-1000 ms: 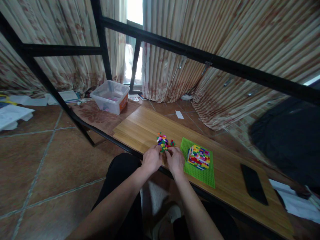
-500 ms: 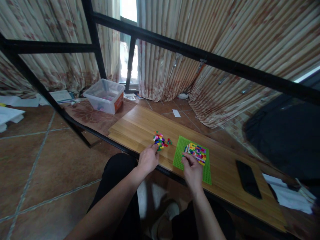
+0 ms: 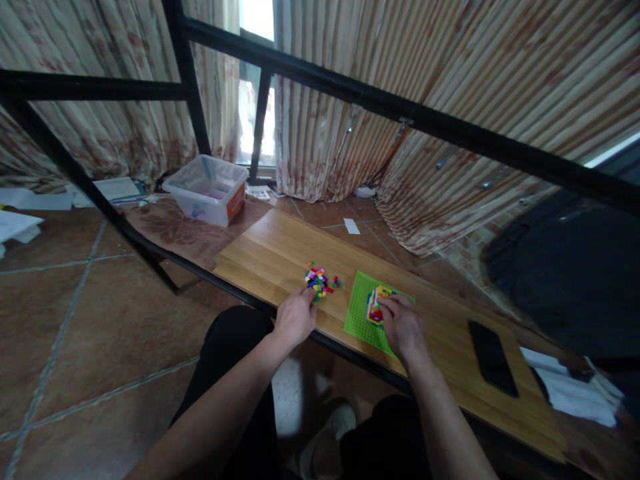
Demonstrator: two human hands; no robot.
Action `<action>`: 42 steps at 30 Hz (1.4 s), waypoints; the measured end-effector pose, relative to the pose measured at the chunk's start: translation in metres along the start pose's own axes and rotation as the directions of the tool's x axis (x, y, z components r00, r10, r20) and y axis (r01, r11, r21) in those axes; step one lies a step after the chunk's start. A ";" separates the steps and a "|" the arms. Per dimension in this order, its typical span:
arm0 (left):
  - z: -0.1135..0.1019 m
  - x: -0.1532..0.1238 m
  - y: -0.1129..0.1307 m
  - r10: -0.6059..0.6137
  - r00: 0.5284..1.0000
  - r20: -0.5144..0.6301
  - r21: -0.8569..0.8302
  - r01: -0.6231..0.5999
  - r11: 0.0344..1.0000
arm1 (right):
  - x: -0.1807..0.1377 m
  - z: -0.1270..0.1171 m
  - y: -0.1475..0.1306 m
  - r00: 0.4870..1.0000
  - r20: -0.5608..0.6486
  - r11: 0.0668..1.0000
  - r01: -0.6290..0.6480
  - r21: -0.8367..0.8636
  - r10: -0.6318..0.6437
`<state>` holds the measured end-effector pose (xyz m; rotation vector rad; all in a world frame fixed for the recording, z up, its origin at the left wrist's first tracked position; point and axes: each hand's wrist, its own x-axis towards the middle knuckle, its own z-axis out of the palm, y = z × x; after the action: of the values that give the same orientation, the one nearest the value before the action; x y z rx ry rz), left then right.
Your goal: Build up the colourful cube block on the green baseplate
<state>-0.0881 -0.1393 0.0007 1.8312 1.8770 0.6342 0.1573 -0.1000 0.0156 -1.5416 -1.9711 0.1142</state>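
Note:
A pile of small loose coloured bricks (image 3: 318, 280) lies on the wooden tabletop (image 3: 270, 257). My left hand (image 3: 295, 318) rests just in front of that pile, fingers curled, at the table's near edge. To its right a green baseplate (image 3: 357, 313) carries a multicoloured brick block (image 3: 374, 305). My right hand (image 3: 404, 327) lies over that block with fingers bent down onto its top, covering most of it. Whether a small brick is pinched under the fingertips is hidden.
A black phone (image 3: 490, 357) lies on the right part of the table. A clear plastic bin (image 3: 207, 190) stands on the floor beyond the table's left end. A black metal frame (image 3: 350, 87) crosses overhead. White papers (image 3: 575, 393) lie at the far right.
My right hand left the loose pile, crossed to the green baseplate and now covers the coloured block. My left hand stayed by the pile. The view shifted slightly.

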 end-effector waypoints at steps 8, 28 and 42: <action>-0.003 0.000 0.003 -0.009 1.000 0.021 0.012 0.009 1.000 | 0.006 0.000 0.002 0.996 0.063 0.995 0.074 -0.060 -0.070; -0.001 0.001 0.002 -0.002 1.000 0.023 0.018 0.002 1.000 | 0.014 -0.003 0.016 0.980 0.128 0.977 -0.169 0.130 0.153; 0.000 0.000 0.001 0.005 1.000 0.016 0.015 -0.005 1.000 | 0.022 -0.015 0.021 0.983 0.019 0.980 -0.185 0.078 0.184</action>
<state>-0.0875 -0.1389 0.0017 1.8456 1.8721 0.6078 0.1796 -0.0780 0.0278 -1.6723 -1.8067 0.2754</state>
